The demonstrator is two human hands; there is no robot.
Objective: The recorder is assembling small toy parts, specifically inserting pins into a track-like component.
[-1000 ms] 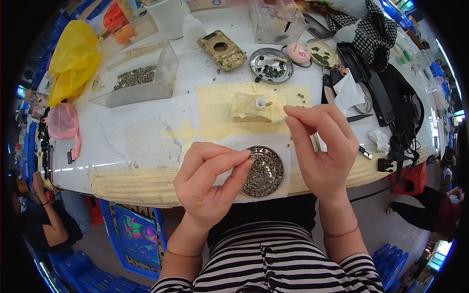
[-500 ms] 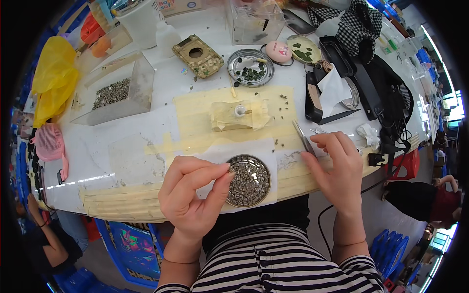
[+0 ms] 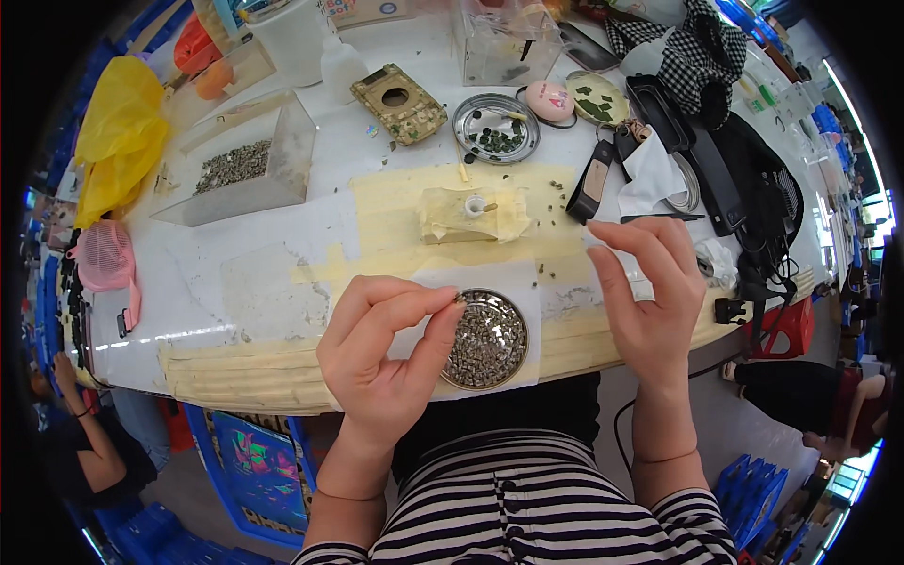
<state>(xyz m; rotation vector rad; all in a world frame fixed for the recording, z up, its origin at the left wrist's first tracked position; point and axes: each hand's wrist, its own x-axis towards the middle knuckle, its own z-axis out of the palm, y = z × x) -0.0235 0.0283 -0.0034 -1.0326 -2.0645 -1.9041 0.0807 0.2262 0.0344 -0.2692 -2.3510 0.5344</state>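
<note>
Over a round metal dish (image 3: 485,344) filled with small metallic pieces, my left hand (image 3: 381,353) pinches a tiny dark piece (image 3: 459,298) between thumb and index finger. The piece is too small to identify. To the right, my right hand (image 3: 654,292) is raised above the table edge, its thumb and index finger apart with nothing visible between them. Beyond the dish, a tape-covered block (image 3: 447,226) carries a small white round fitting (image 3: 475,204) on top. Several loose metallic bits lie to the right of this block.
A clear bin (image 3: 292,169) of metallic pieces stands at left. Farther back are a camouflage-patterned model part (image 3: 400,104), a dish with dark green pieces (image 3: 497,130) and a pink rounded object (image 3: 549,100). A black strap (image 3: 591,181), white tissue (image 3: 652,171) and black bag (image 3: 758,188) crowd the right.
My right hand has lifted slightly away from the table. The tweezers seen beside it earlier no longer show. My left hand keeps its pinch over the dish. The whole view has shifted slightly.
</note>
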